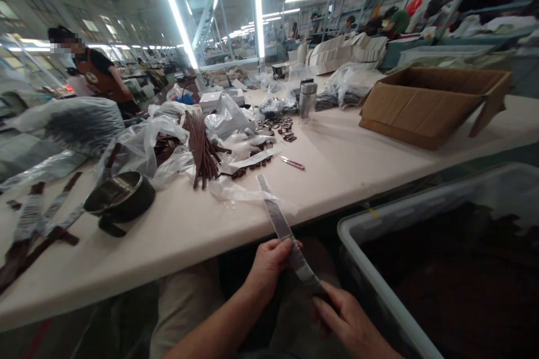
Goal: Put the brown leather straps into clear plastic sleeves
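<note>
— The fingers of the left hand point(273, 258) pinch the plastic-wrapped strip point(278, 222) partway along its length, the thumb lying on top.

— And those of the right hand point(343, 314)?

— They are closed on the strip's near end, thumb against the curled fingers, though some fingertips are hidden.

— Where does the strip itself lie?

— Slantwise between the two hands, above the person's legs point(181, 305), its far end reaching past the near edge of the pale table point(337, 171). Whether that end touches the clear film point(240, 192) beside it cannot be told.

— What else is close by?

— A small pink-handled blade point(292, 163) lies on the table just beyond the strip. To its left a bundle of brown strips point(199, 148) rests among plastic bags, and farther left stands a dark pot point(122, 199).

— And on the other side?

— A cardboard box point(408, 109) sits on the table, with a large plastic bin point(357, 247) below it, beside the right hand. At the far left, a person in a brown apron point(95, 74) stands well apart.
</note>
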The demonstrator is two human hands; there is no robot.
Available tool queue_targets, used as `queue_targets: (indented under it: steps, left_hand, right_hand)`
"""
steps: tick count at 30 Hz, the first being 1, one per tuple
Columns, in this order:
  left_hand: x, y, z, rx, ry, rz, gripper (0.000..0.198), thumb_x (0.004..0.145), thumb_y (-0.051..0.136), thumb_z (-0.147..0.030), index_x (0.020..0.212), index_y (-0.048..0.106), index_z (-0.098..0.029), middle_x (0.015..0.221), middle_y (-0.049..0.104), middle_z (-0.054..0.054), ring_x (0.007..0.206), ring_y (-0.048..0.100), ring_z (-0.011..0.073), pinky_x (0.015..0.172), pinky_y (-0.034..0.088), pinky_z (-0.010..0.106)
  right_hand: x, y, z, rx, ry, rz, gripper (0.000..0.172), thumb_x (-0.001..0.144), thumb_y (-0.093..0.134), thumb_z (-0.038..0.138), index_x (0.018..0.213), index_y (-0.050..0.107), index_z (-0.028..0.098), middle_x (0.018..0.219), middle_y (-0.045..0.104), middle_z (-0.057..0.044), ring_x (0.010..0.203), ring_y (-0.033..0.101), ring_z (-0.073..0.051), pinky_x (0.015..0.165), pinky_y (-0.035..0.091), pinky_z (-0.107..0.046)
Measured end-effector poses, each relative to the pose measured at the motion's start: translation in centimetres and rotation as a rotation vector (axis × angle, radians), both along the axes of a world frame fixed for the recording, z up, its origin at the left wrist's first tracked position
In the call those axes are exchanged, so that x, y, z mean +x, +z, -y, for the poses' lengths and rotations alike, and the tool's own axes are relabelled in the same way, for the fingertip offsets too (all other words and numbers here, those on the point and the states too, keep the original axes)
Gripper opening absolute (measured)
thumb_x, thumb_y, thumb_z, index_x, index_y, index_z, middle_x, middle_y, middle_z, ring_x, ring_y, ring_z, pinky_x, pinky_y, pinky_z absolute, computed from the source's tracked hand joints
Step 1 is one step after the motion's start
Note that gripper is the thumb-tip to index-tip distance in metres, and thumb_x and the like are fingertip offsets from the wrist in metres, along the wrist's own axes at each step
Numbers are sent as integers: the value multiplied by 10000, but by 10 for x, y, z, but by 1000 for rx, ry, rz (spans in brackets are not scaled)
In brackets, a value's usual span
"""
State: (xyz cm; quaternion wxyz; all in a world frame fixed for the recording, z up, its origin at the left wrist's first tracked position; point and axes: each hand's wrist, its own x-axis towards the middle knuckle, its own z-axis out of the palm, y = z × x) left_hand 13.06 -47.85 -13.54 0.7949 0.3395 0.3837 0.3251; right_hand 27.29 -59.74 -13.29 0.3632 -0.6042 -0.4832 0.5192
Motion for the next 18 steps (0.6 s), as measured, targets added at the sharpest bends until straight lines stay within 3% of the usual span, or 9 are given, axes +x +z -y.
queue_targets:
  steps: [3,8,12,18]
  left_hand:
    - [2,2,-6,17,-39,-12,438,668,843,-480,828,789,-76,789,733,114,726,639,189,741,511,295]
    - [11,-8,14,-22,-56,8,410,666,842,-464,815,784,-87,734,716,89,644,606,167,638,473,272]
    - [12,-13,20,-14,-125,22,397,667,840,-460,788,770,-88,659,688,66,568,581,153,615,461,281]
    - [10,-12,-10,-112,119,47,514,605,864,-541,857,769,-103,858,742,114,749,657,186,712,519,291]
  right_hand:
    - [0,5,1,53,-16,14,400,928,516,569,971,589,179,862,657,-33,713,633,-186,679,497,-289]
    - [-7,0,-19,7,-124,12,549,950,389,661,804,573,164,596,576,1,481,549,-140,496,412,-252]
    - [-9,-5,-25,22,-178,-5,596,893,424,738,811,583,170,568,552,15,458,533,-134,467,401,-241]
    - [-11,-10,-5,-38,-174,26,637,864,409,788,792,579,178,549,574,12,438,540,-132,458,393,-234]
